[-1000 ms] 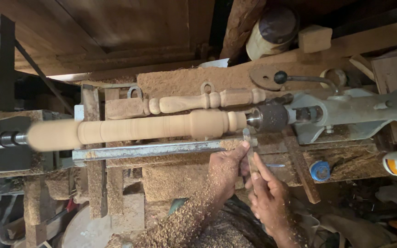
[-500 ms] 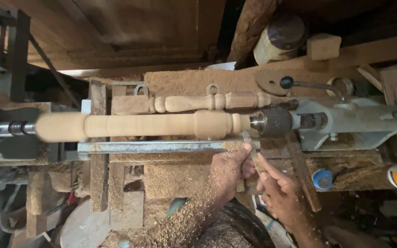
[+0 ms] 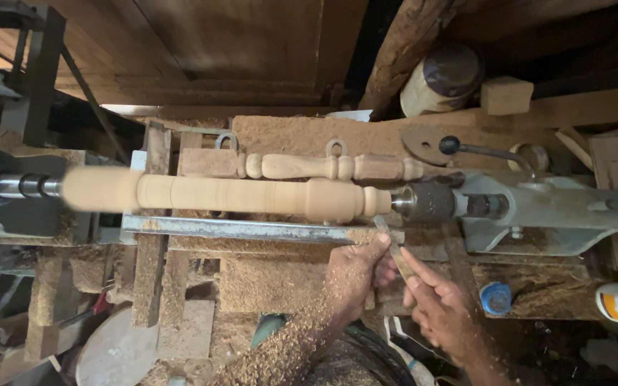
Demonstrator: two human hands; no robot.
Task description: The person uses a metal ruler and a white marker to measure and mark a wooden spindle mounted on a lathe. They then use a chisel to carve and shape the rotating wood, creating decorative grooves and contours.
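At about six o'clock the left hand (image 3: 352, 275) comes up from the bottom edge, its forearm thick with sawdust, fingers curled narrow around the blade of a turning chisel (image 3: 393, 246) with the thumb pressing it from the side. Just to its right, near five o'clock, the right hand (image 3: 441, 311) closes on the lower part of the same tool — both hands grip it together.

The chisel slants up toward twelve o'clock and lies across the metal tool rest (image 3: 252, 229), a long grey bar running from nine to three o'clock. Its tip is at the right end of the wooden spindle (image 3: 252, 194), close to the rounded bead there; whether it touches the wood cannot be told.

The spindle lies level just beyond the rest, its left end blurred, held between the drive shaft (image 3: 23, 186) at nine o'clock and the tailstock (image 3: 538, 211) at three o'clock.

Farther on, toward twelve o'clock, a finished turned baluster (image 3: 309, 166) lies parallel on the sawdust-covered bench.
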